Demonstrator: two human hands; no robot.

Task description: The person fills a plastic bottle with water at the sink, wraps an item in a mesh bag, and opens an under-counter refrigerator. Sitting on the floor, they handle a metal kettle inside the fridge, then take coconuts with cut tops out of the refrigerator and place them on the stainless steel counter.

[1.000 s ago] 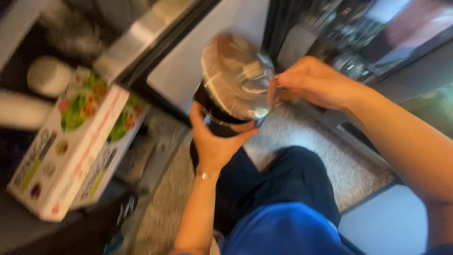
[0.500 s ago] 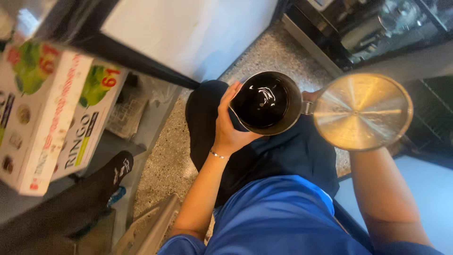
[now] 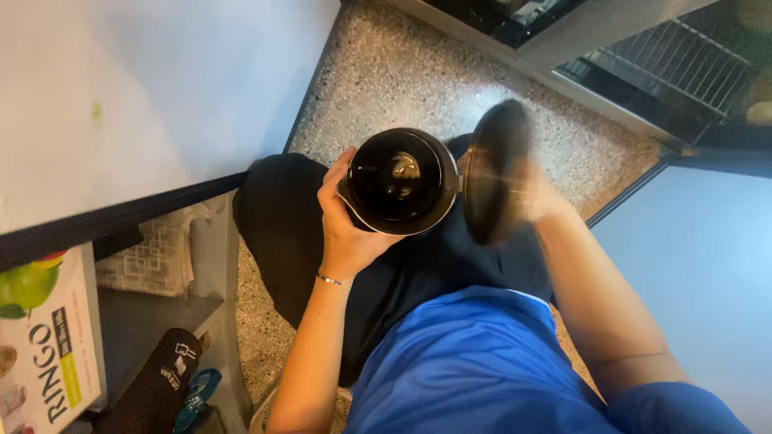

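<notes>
From the head view, the left hand [image 3: 347, 229] is wrapping closed around a black pot [image 3: 400, 181] above the lap. The right hand [image 3: 537, 193] is gripping a blurred lid [image 3: 489, 170] just beside it. The pot is probably stiff, smooth and slippery; holding its side seems safest. Below is a speckled floor [image 3: 402, 80]; a shelf [image 3: 153, 317] stands left.

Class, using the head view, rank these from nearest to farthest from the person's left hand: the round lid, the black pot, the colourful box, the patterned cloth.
1. Black pot: gripped by the left hand.
2. Round lid: just right of the pot, in the right hand.
3. Patterned cloth: on the shelf to the left.
4. Colourful box: far left, at the lower corner.
</notes>
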